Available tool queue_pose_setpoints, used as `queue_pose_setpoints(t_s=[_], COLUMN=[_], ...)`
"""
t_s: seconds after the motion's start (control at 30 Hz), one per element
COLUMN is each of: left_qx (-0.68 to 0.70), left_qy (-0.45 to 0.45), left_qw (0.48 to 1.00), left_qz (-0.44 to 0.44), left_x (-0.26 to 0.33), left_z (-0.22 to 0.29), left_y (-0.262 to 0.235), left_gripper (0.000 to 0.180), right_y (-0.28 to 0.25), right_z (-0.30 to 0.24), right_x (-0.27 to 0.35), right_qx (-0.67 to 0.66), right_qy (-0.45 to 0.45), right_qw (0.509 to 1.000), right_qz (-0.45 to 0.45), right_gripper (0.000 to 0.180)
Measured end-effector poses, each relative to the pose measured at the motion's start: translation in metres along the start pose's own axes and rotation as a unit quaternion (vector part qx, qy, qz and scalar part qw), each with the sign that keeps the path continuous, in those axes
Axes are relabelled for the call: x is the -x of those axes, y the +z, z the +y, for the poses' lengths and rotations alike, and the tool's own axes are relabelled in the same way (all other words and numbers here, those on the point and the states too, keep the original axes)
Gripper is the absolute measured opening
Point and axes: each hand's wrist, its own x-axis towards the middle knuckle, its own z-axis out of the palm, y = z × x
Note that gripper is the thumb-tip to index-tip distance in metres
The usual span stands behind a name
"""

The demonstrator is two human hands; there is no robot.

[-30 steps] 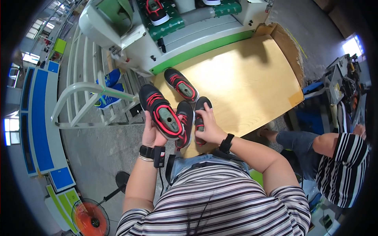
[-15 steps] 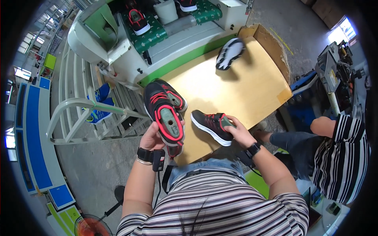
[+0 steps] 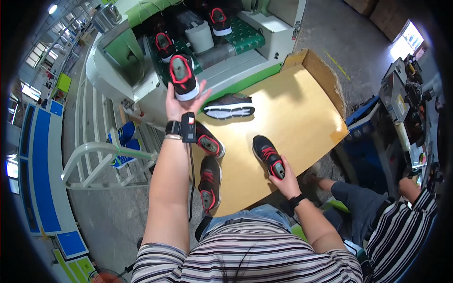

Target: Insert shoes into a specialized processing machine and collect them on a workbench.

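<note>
Far left, a white rail frame (image 3: 101, 158) with something blue (image 3: 123, 141) behind it, well clear of the action. Up at the green conveyor (image 3: 207, 40), two black-and-red shoes riding the belt: one (image 3: 163, 45) on the near left, another (image 3: 219, 20) further along past a white cylinder (image 3: 200, 37). Left hand (image 3: 181, 101) raised toward that belt, palm up, fingers spread under a black shoe with red collar and white sole (image 3: 183, 78), cradling rather than clamping it, heel toward the wrist. Best handled, by the look of it, with the palm kept flat beneath the sole and the toe aimed at a bare patch of belt, clear of the shoe already lying there. Below the wrist, on the wooden table (image 3: 302, 108), a red-lined shoe (image 3: 209, 141) partly tucked under the forearm, and one more (image 3: 209, 183) near the front edge, toe pointing at the body. Centre, a grey shoe (image 3: 230, 106) lying on its side, white sole showing, apart from the rest. Right hand (image 3: 284, 178) down on the table, fingers closed on the heel of a black shoe with red laces (image 3: 268, 155). At the table's far right, only a raised cardboard rim (image 3: 325, 75), nothing against it. Far right, another person's striped sleeve (image 3: 401, 231) beside a machine (image 3: 401, 99).
</note>
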Motion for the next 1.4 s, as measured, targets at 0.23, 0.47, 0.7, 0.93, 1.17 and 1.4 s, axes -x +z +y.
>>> queue_pose_setpoints(t_s=[0.23, 0.47, 0.7, 0.93, 1.17, 1.4], left_qx=[0.127, 0.037, 0.073, 0.006, -0.059, -0.444], left_qy=[-0.055, -0.026, -0.068, -0.074, -0.033, 0.073], left_qw=[0.987, 0.995, 0.991, 0.990, 0.992, 0.856], left_qz=[-0.085, -0.084, -0.091, -0.120, -0.104, 0.254], left_x=[-0.011, -0.017, -0.019, 0.006, 0.008, 0.050], left_z=[-0.012, 0.002, 0.014, 0.038, 0.035, -0.018], left_y=[-0.027, -0.034, -0.044, -0.039, -0.048, -0.090], left_gripper=[0.062, 0.070, 0.066, 0.068, 0.063, 0.079], right_y=[-0.007, -0.063, -0.048, -0.020, 0.042, 0.098], right_z=[0.003, -0.119, -0.207, -0.200, -0.037, -0.028], right_x=[-0.017, -0.146, -0.340, -0.403, -0.344, -0.240], right_qx=[-0.217, -0.324, -0.048, -0.112, -0.204, -0.312], right_qy=[0.122, -0.009, -0.215, -0.265, 0.106, 0.241], right_qw=[0.967, 0.941, 0.956, 0.942, 0.969, 0.919], right_qz=[0.059, 0.098, 0.196, 0.175, 0.087, -0.020], right_gripper=[0.083, 0.075, 0.070, 0.077, 0.069, 0.081])
